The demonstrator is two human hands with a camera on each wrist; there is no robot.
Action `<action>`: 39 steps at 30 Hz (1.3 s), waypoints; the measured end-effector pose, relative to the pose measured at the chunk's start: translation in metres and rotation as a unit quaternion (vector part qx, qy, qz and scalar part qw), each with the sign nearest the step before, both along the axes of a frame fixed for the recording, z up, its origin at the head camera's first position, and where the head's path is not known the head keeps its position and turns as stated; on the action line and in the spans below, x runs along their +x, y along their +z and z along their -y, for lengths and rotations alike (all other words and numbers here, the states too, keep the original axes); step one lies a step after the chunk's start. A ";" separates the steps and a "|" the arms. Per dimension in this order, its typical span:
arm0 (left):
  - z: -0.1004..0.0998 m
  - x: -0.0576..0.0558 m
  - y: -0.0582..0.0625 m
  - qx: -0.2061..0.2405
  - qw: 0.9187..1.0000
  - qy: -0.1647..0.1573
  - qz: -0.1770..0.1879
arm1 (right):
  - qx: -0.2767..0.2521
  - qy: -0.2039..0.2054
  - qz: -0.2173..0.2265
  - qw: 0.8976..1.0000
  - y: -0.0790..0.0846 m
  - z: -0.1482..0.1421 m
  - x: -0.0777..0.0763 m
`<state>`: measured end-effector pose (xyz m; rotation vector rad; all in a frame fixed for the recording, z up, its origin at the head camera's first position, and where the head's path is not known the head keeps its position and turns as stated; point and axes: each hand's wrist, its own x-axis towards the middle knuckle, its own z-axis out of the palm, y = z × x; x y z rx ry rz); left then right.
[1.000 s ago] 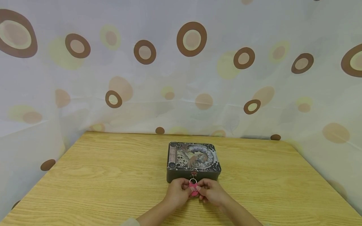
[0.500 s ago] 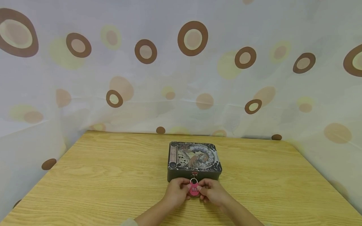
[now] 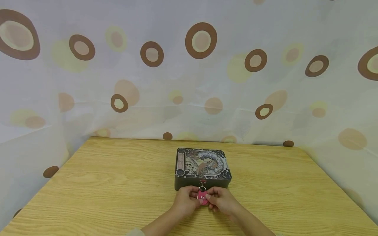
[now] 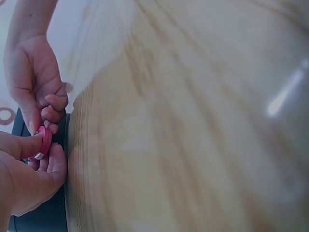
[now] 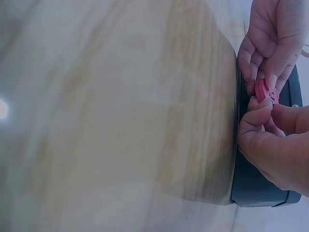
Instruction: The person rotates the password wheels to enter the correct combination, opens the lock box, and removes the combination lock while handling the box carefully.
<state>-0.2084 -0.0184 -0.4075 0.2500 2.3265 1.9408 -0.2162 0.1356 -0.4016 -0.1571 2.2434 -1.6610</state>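
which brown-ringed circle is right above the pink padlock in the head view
The largest uncropped circle, high on the curtain; the other brown-ringed ones sit left or right of the padlock.

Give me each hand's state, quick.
Left hand: holding the pink padlock, pinched at its left side.
Right hand: holding the same padlock, pinched at its right side.

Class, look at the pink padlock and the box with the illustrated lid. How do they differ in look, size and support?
Look: the padlock is mostly plain pink with small dials; the box is dark, with a picture covering its lid.
Size: the padlock is far smaller than the box.
Support: the left hand and right hand pinch the padlock; the box rests on the table.
Shared: both are in front of the person.
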 end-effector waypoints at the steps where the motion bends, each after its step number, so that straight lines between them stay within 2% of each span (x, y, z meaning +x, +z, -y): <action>1: 0.000 0.000 0.000 0.000 1.000 0.001 -0.002 | 0.000 0.000 0.000 1.000 0.000 0.000 0.000; 12: -0.002 -0.001 -0.002 -0.011 1.000 0.012 -0.007 | -0.004 0.002 0.002 1.000 -0.001 -0.001 0.000; 29: -0.004 0.000 0.001 -0.012 1.000 0.023 0.004 | -0.007 0.006 0.004 1.000 0.000 -0.001 0.000; 39: -0.002 -0.001 0.000 -0.005 1.000 0.005 0.014 | -0.008 0.003 0.011 1.000 0.000 -0.001 -0.001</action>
